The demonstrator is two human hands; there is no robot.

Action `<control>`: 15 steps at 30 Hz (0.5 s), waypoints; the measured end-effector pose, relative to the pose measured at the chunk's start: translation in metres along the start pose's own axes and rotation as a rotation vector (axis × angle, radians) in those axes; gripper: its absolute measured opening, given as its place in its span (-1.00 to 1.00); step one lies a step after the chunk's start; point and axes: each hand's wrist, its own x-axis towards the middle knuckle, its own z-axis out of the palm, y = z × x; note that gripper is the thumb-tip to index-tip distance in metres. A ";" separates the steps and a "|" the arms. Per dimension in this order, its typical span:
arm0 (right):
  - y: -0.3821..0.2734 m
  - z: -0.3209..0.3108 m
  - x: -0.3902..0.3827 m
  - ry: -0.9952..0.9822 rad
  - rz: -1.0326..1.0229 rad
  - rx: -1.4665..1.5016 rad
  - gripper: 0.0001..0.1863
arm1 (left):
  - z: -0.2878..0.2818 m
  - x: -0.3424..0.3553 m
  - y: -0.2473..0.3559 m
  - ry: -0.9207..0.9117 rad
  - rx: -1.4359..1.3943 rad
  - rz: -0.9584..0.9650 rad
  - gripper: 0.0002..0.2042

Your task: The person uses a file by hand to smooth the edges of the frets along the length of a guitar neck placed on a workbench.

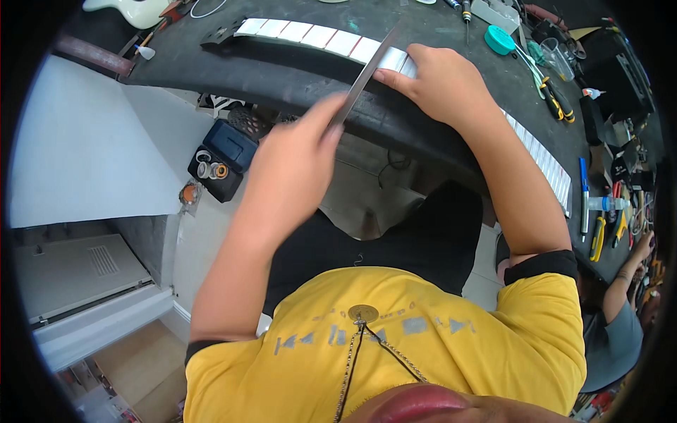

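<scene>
left hand: the left hand [296,158] pinches the near end of a thin metal ruler [367,74], fingers closed around it just off the bench edge.
right hand: the right hand [441,84] lies on a long neck with taped white segments [317,35], fingertips pressing the strip where the ruler crosses it; it grips nothing, fingers curled flat.
ruler: slants from the left hand toward 1 o'clock, its far end over the white strip.
neck: lies across the dark workbench [282,67], running from 11 o'clock down to 3 o'clock.
surroundings: a teal round lid [499,39] sits at 1 o'clock of the right hand; yellow-handled pliers [557,102] lie at 3 o'clock; a blue pen [584,176] rests farther right.
co-worker: another person's arm [624,282] shows at the right rim.
</scene>
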 end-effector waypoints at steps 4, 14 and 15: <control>-0.007 0.007 -0.001 0.075 -0.010 -0.028 -0.19 | -0.012 -0.066 -0.017 0.024 0.076 -0.015 -0.55; -0.004 0.005 0.003 0.076 -0.048 0.001 -0.17 | 0.008 0.061 -0.008 0.032 0.103 0.108 -0.64; 0.004 0.005 -0.001 0.091 -0.011 -0.025 -0.17 | -0.001 0.040 0.006 -0.081 0.085 -0.001 -0.62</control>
